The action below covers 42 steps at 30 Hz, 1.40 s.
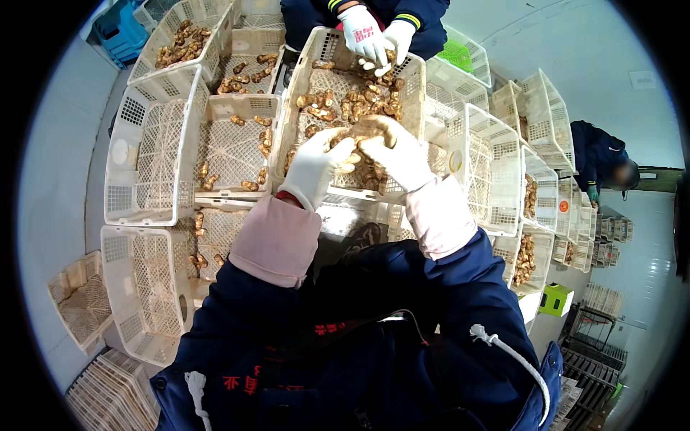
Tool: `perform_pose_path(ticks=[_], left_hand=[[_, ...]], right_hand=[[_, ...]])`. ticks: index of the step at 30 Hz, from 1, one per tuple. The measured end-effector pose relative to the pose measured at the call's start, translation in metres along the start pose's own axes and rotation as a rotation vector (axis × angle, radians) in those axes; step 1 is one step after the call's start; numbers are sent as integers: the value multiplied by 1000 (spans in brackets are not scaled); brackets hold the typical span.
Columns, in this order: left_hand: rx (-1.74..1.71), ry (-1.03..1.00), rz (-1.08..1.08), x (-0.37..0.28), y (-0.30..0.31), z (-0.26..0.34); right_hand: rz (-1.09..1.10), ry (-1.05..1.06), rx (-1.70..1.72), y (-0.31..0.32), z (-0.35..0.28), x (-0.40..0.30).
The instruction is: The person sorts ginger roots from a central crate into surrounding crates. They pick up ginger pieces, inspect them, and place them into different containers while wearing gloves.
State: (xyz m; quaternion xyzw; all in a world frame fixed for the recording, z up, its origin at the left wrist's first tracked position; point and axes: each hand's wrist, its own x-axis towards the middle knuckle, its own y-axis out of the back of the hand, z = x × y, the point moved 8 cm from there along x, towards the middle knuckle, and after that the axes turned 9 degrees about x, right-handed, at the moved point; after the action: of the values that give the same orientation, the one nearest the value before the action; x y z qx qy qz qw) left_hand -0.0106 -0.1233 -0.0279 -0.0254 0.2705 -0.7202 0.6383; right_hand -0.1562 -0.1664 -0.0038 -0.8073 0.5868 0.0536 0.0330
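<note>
Both my hands wear white gloves, soiled brown at the fingers, and meet over the near part of a white perforated plastic crate. My left hand has its fingers curled by a brown mushroom. From the other side my right hand closes on the same mushroom, its fingers hiding part of it. Below and beyond my hands lie many loose brown mushrooms with stems, mostly along the crate's right side. Across the crate, a co-worker's white-gloved hands handle a mushroom at the far right corner.
To the left, a crate holds several scattered mushrooms, beside a tilted white crate. Another crate leans at the right, with mushroom-filled crates behind it. A person bends over crates farther right. A blue plastic stool stands far left.
</note>
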Motion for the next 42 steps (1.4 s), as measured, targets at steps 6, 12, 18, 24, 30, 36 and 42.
perform_pose_path(ticks=[6, 12, 18, 24, 30, 36, 42], left_hand=[[265, -18, 187, -12, 3, 32], [-271, -38, 5, -1, -3, 9], [-432, -34, -69, 0, -1, 3], [-102, -181, 37, -6, 2, 21], [808, -109, 2, -22, -20, 28], [915, -244, -30, -32, -34, 24], [991, -243, -20, -31, -27, 23]], right_hand=[[-84, -45, -1175, 74, 96, 60], [-537, -342, -1808, 53, 210, 76], [-220, -289, -1407, 55, 152, 63], [225, -208, 56, 68, 54, -2], [193, -104, 129, 42, -29, -42], [268, -96, 144, 25, -29, -53], [165, -88, -79, -4, -4, -60]])
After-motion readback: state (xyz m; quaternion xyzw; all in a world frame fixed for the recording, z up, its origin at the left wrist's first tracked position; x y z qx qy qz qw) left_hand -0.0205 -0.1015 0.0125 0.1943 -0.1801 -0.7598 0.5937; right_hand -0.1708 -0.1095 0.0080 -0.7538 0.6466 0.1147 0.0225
